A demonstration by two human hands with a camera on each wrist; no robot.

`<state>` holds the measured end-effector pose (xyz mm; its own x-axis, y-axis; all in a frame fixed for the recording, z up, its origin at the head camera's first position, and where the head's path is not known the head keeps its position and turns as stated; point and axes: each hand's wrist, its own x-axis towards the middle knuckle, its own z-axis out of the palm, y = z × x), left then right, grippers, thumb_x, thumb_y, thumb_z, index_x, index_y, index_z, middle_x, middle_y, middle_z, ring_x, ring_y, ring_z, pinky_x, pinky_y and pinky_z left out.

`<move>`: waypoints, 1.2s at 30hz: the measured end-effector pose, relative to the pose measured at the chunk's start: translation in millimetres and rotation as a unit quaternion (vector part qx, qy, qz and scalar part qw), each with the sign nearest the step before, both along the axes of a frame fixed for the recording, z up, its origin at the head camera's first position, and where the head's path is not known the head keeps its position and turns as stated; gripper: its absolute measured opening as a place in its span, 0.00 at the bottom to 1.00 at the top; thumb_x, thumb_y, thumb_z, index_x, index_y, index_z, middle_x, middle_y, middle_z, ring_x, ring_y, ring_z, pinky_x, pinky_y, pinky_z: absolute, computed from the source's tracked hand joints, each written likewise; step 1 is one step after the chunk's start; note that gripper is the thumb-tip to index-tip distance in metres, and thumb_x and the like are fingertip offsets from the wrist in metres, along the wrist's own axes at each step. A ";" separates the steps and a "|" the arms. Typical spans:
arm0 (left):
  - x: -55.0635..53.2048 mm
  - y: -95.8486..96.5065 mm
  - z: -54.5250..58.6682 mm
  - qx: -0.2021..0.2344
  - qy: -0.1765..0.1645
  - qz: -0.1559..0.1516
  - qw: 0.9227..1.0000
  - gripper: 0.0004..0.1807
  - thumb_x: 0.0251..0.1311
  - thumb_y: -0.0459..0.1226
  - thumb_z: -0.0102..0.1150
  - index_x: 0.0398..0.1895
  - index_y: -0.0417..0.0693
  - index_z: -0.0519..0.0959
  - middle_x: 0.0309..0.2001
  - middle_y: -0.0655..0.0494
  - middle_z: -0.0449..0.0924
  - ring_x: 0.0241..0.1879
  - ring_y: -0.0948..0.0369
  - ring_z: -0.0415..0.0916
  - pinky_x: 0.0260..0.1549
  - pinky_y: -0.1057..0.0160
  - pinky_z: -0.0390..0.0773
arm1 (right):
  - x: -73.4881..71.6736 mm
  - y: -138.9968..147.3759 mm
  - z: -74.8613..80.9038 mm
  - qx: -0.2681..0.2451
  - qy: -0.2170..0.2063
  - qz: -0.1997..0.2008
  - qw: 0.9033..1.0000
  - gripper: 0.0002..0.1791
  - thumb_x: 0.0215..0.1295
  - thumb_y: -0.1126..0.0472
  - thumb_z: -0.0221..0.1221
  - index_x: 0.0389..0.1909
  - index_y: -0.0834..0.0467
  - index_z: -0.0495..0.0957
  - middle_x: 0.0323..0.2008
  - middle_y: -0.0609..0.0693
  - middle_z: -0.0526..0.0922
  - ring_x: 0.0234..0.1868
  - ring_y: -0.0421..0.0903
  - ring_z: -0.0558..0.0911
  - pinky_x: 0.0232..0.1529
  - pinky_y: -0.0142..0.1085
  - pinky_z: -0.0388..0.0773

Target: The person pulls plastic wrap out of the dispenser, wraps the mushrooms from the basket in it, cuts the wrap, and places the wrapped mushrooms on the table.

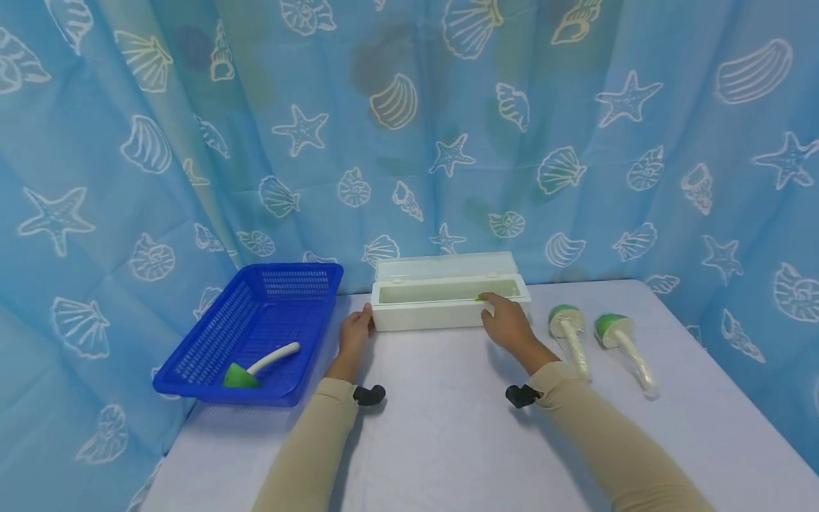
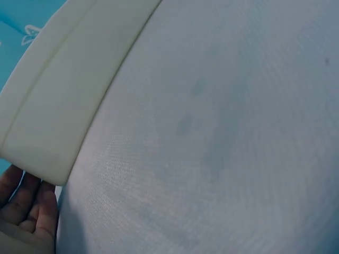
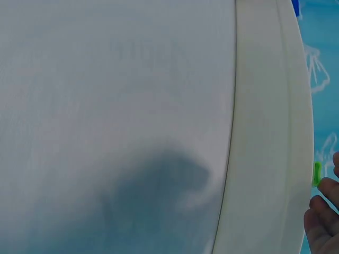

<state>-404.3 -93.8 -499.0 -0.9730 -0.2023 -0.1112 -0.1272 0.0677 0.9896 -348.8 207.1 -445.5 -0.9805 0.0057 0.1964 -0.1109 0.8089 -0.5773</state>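
A long white box (image 1: 429, 317) stands at the back of the table with its translucent lid (image 1: 446, 267) raised. At the box's left end is my left hand (image 1: 354, 336), its fingertips resting against the end; in the left wrist view the fingers (image 2: 45, 211) reach up to that end. My right hand (image 1: 508, 323) is over the front rim, right of the middle. Its fingertips pinch a small bright green slider (image 3: 317, 173) at the rim. The hand is partly cut off by the right wrist view's edge.
A blue plastic basket (image 1: 297, 387) at the left contains a green-headed piece with a white handle (image 1: 274, 357). Right of the box lie two similar plastic-wrapped pieces, one nearer (image 1: 569, 334) and one farther right (image 1: 623, 341). A shell-patterned curtain (image 1: 409, 163) hangs behind the white table (image 1: 441, 427).
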 end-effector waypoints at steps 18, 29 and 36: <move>0.0 -3.4 -6.4 0.009 0.011 -0.001 1.000 0.27 0.69 0.54 0.51 0.41 0.35 0.79 0.45 0.45 0.82 0.48 0.50 0.77 0.52 0.51 0.73 | -17.2 -122.4 2.1 0.065 0.030 0.144 0.987 0.19 0.68 0.69 0.52 0.58 0.63 0.76 0.63 0.58 0.73 0.65 0.56 0.69 0.65 0.46 0.63; -0.9 -2.8 -12.8 0.001 0.062 0.009 0.998 0.23 0.71 0.48 0.52 0.37 0.32 0.81 0.40 0.45 0.83 0.44 0.54 0.79 0.48 0.56 0.77 | -22.9 -165.2 0.2 0.112 0.055 0.195 0.973 0.16 0.65 0.69 0.54 0.53 0.61 0.80 0.64 0.59 0.71 0.63 0.56 0.70 0.63 0.45 0.66; 0.6 -4.7 -11.2 -0.010 0.055 0.018 0.998 0.23 0.70 0.49 0.52 0.34 0.36 0.81 0.39 0.48 0.82 0.41 0.57 0.77 0.45 0.58 0.77 | -21.9 -180.1 -0.3 0.117 0.073 0.207 0.969 0.17 0.63 0.70 0.55 0.53 0.63 0.80 0.63 0.62 0.71 0.64 0.58 0.69 0.64 0.46 0.64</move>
